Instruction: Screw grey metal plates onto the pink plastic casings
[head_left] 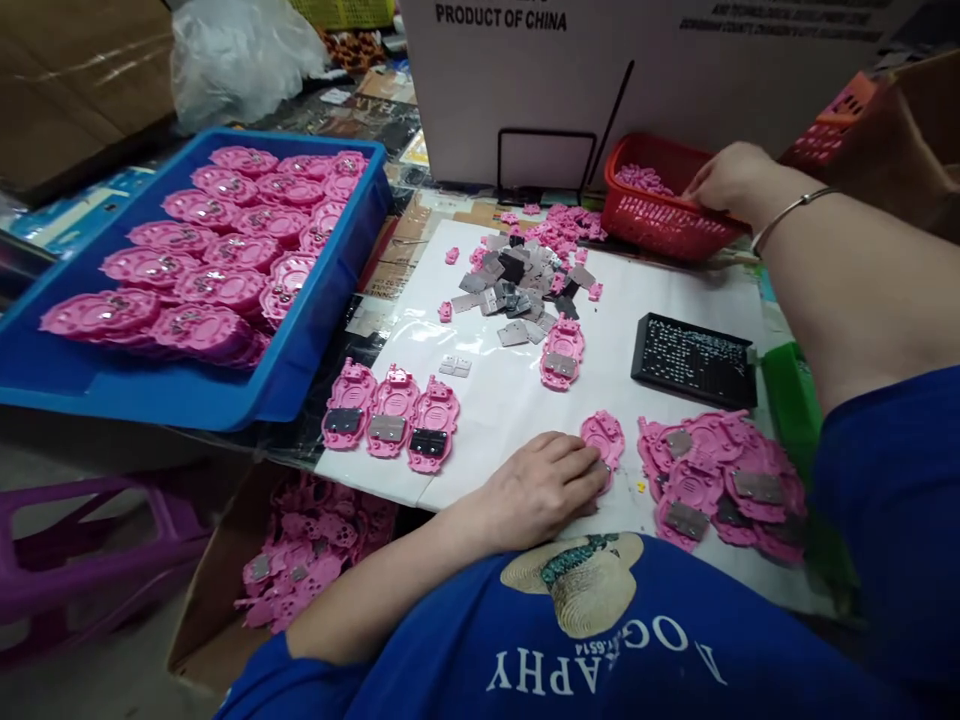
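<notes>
My left hand (551, 480) rests on the white work surface, its fingers closed over the lower end of a pink plastic toy phone shell (602, 438). My right hand (739, 180) reaches into a red basket (667, 225) of small pink parts (643, 180); its fingers are bent together, and what they hold is hidden. To the right of my left hand lies a heap of pink shells (705, 455), several with metal plates. One shell with a grey plate (561, 352) lies farther up. Three more shells (394, 412) stand in a row at the left.
Loose metal plates (517, 280) and small pink pieces (566, 228) are piled mid-table. A black tray of tiny screws (694, 360) lies at the right. A blue tray (300, 375) holds stacked pink shells. A carton of pink parts (217, 570) stands below the table edge.
</notes>
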